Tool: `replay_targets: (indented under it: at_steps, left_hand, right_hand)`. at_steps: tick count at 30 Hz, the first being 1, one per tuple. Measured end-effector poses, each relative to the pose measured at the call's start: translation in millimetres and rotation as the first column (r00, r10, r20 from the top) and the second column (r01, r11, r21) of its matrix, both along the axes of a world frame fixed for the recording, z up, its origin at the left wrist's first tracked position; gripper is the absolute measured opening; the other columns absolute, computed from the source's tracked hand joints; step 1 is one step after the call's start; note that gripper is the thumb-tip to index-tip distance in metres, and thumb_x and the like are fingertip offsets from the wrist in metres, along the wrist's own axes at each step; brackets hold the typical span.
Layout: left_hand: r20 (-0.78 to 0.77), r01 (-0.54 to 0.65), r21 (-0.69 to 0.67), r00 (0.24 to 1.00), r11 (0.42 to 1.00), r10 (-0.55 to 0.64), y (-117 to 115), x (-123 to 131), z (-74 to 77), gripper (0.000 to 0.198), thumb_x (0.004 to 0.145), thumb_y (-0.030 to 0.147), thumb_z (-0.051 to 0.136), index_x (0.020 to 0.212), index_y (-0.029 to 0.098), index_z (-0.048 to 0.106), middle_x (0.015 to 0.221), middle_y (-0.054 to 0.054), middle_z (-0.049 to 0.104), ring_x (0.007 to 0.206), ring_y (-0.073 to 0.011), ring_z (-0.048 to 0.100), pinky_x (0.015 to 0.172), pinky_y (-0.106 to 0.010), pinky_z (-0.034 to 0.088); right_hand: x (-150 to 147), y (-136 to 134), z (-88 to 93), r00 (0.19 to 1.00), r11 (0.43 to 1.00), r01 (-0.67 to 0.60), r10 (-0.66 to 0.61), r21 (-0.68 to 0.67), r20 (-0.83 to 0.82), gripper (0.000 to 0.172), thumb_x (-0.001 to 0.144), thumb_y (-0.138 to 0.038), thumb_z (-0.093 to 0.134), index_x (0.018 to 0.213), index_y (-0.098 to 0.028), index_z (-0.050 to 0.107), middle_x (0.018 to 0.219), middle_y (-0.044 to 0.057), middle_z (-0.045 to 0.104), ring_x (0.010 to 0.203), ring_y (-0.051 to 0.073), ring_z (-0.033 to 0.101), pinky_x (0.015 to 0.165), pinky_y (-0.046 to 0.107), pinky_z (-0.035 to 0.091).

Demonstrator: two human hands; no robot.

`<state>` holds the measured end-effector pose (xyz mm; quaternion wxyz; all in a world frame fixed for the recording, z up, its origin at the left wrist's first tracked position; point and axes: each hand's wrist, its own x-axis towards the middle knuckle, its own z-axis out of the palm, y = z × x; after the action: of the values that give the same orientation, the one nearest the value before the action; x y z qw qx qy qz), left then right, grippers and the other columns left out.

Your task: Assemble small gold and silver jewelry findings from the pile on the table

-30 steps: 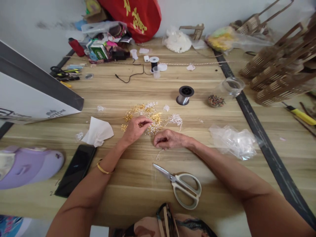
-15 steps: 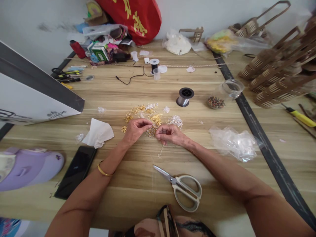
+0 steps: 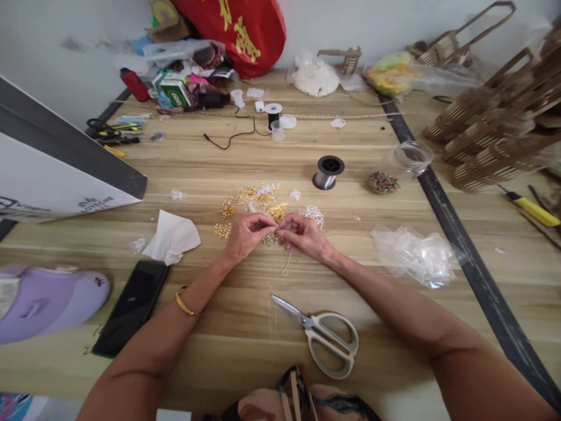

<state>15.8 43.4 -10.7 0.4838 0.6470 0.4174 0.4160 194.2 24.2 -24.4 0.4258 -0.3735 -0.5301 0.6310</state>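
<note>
Beyond the scissors [image 3: 309, 322], the left hand [image 3: 245, 237] pinches its fingertips together, on what is too small to tell; the right hand [image 3: 305, 235], nearly touching, is closed on 1 chain [image 3: 288, 261], its ring end hanging near the scissors' tip. That chain seems unfinished; gold pieces [image 3: 277, 211] farther beyond the scissors lie loose.

Beside the phone [image 3: 131, 307], here's a handwritten 2 [image 3: 86, 351] on the tabletop [image 3: 52, 371]! Beyond it, the white box [image 3: 48, 169] reads roughly "OTECHE"; the red bag's [image 3: 265, 35] yellow characters blur.
</note>
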Motion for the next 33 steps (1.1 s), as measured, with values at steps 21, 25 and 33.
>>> replay_targets:
  at_steps: [21,25,33]
  left_hand:
    - [-0.124,0.08,0.103,0.99,0.991,-0.067,-4.3,-0.4,-0.3,0.006,0.078,0.018,0.066,0.082,0.014,0.067,0.08,-0.004,0.069,0.074,-0.0135,0.064,0.072,-0.024,0.052]
    - [-0.131,0.072,0.098,0.99,0.993,-0.059,-4.9,0.1,1.7,0.006,0.078,0.019,0.066,0.082,0.014,0.066,0.081,-0.004,0.068,0.075,-0.0137,0.065,0.073,-0.025,0.053]
    - [-0.127,0.045,0.136,0.991,0.99,-0.028,-4.4,0.7,-1.5,0.01,0.076,0.018,0.067,0.085,0.014,0.064,0.08,-0.004,0.068,0.075,-0.0137,0.065,0.073,-0.025,0.054]
  right_hand:
    - [0.1,-0.5,-3.9,0.996,0.998,0.006,-0.011,0.057,0.087,0.022,0.081,-0.034,0.064,0.087,-0.015,0.055,0.057,-0.004,0.056,0.045,0.007,0.053,0.043,0.019,0.049]
    - [0.0,-1.2,-1.0,0.995,0.999,0.011,-0.016,0.051,0.097,0.024,0.082,-0.036,0.063,0.087,-0.014,0.055,0.057,-0.004,0.056,0.045,0.007,0.053,0.043,0.018,0.048]
    - [-0.1,-0.5,-5.4,0.997,0.999,0.003,-0.006,0.048,0.078,0.025,0.083,-0.039,0.061,0.087,-0.016,0.052,0.057,-0.005,0.056,0.045,0.007,0.053,0.043,0.018,0.049]
